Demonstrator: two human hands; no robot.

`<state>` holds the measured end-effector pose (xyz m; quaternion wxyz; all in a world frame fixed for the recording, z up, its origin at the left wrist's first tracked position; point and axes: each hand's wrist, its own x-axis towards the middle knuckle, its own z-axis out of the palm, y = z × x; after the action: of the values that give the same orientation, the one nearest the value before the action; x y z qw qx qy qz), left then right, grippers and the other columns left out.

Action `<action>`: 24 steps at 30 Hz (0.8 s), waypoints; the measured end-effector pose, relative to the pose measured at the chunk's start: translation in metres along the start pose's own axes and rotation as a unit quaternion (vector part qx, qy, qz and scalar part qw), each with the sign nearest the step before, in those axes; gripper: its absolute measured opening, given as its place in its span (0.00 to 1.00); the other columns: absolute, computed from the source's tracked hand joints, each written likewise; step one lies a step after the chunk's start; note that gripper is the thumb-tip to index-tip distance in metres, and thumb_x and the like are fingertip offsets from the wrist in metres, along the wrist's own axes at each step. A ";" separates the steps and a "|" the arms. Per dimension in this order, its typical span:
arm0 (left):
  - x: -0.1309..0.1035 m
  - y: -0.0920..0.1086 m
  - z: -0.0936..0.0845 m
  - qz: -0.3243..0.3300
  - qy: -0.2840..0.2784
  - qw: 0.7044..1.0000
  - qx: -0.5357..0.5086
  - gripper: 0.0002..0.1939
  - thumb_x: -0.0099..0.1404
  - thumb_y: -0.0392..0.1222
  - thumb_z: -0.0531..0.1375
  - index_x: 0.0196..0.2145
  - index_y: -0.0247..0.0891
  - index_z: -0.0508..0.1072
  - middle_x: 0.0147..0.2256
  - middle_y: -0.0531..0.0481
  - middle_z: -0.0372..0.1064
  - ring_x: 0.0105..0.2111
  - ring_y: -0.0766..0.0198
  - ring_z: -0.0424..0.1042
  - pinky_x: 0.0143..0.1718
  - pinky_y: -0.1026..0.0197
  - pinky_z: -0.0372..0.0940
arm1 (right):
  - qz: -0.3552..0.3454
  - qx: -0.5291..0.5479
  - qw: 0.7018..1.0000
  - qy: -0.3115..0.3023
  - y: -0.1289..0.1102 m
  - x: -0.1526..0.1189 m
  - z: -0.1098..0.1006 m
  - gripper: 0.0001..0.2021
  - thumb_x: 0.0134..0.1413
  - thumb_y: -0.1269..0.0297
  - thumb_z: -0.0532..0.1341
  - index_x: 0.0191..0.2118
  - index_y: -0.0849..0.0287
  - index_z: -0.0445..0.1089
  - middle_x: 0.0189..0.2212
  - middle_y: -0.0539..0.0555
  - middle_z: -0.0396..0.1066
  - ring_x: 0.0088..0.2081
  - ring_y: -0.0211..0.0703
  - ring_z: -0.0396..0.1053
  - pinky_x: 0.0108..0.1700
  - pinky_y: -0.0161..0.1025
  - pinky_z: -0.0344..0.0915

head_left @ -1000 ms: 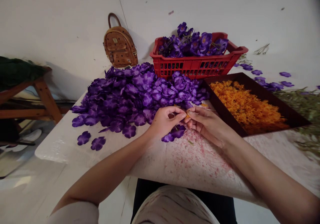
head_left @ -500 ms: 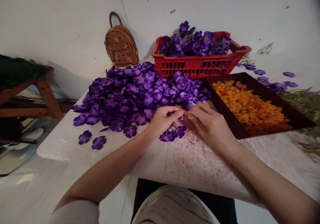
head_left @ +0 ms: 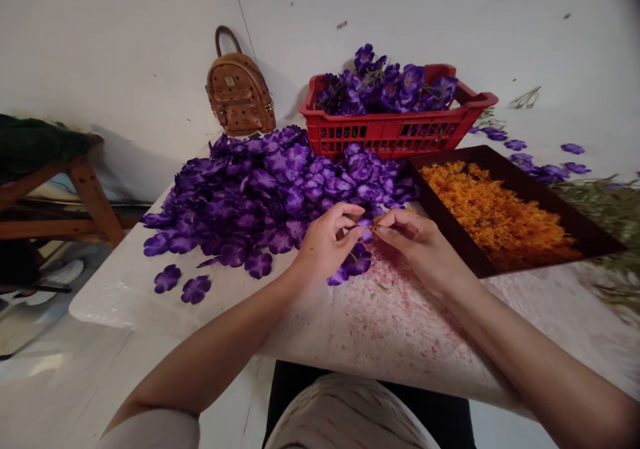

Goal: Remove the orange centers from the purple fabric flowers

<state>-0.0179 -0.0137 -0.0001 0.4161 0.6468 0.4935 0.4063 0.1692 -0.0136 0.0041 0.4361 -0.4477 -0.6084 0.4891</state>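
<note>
Between my two hands is an artificial purple flower (head_left: 366, 229) with a small orange flower centre (head_left: 374, 229) at its side. My left hand (head_left: 325, 241) pinches the purple flower, thumb and fingers close together. On the other side, my right hand (head_left: 419, 241) has thumb and forefinger closed on the orange centre. More purple blooms (head_left: 356, 262) hang or lie just under my left hand; their stems are hidden. Behind the hands spreads a heap of loose purple petals (head_left: 240, 202). To the right, a dark tray (head_left: 453, 239) holds a mass of orange flower centres (head_left: 500, 219).
A red plastic crate (head_left: 370, 132) full of purple flowers stands against the wall, near a brown backpack (head_left: 240, 95). Green stems (head_left: 605, 215) and loose petals lie right of the tray. The table's (head_left: 110, 295) left edge drops to the floor, with a wooden stand (head_left: 95, 195) beyond.
My fingers have loosened and shifted slightly, so the purple flower between them now shows more. The blooms under my left hand have moved a little. The view has shifted slightly.
</note>
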 end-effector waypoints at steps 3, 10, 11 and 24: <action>0.002 -0.004 0.001 -0.027 0.003 0.998 -0.049 0.04 0.67 0.39 0.65 0.39 0.36 0.77 0.34 0.48 0.80 0.26 0.67 0.74 0.30 0.65 0.65 | 0.005 0.011 1.000 0.020 -0.001 -0.001 -0.001 0.10 0.58 0.59 0.67 0.28 0.53 0.70 0.29 0.50 0.68 0.34 0.45 0.63 0.40 0.43 0.59; 0.003 -0.003 0.002 -0.051 -0.001 0.992 -0.118 0.05 0.66 0.37 0.66 0.34 0.36 0.74 0.32 0.48 0.81 0.31 0.64 0.80 0.35 0.64 0.70 | 0.005 -0.001 1.000 -0.026 0.003 -0.001 -0.002 0.11 0.61 0.58 0.66 0.28 0.53 0.71 0.29 0.50 0.67 0.33 0.45 0.63 0.38 0.43 0.59; 0.003 -0.002 0.002 -0.050 -0.004 0.992 -0.118 0.05 0.66 0.37 0.66 0.34 0.36 0.74 0.32 0.48 0.81 0.31 0.64 0.80 0.35 0.64 0.69 | 0.000 -0.006 1.000 -0.025 0.004 -0.001 -0.002 0.10 0.61 0.58 0.66 0.28 0.52 0.71 0.29 0.50 0.68 0.33 0.45 0.63 0.38 0.43 0.59; 0.000 0.004 0.001 -0.041 -0.033 0.990 -0.128 0.12 0.72 0.47 0.61 0.39 0.36 0.78 0.31 0.48 0.80 0.19 0.71 0.67 0.21 0.67 0.59 | 0.022 0.017 0.999 -0.030 -0.003 0.000 -0.003 0.12 0.60 0.56 0.66 0.28 0.53 0.70 0.29 0.50 0.67 0.34 0.45 0.63 0.40 0.43 0.59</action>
<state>-0.0157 -0.0145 0.0031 0.5281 0.5799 0.4496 0.4274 0.1713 -0.0138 0.0076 0.4138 -0.4386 -0.6032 0.5220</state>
